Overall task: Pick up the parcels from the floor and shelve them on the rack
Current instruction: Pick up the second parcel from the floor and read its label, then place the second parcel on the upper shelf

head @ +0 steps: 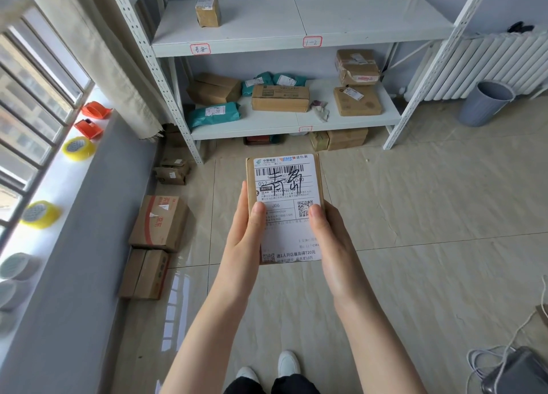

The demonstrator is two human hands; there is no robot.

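Note:
I hold a flat cardboard parcel (285, 186) with a white shipping label face up, in front of me above the tiled floor. My left hand (246, 233) grips its left edge with the thumb on the label. My right hand (329, 239) grips the right edge, thumb on top. The white metal rack (237, 48) stands ahead; its lower shelf (296, 125) carries several brown boxes and teal mailer bags. One small box (208, 11) sits on the upper shelf. More cardboard parcels (160, 223) lie on the floor along the left wall.
A windowsill on the left holds yellow tape rolls (78, 148) and orange tape dispensers (95, 109). A grey bin (486, 103) stands by the white radiator (489, 64) at right. Cables and a dark device (516, 370) lie at bottom right. Boxes sit under the rack.

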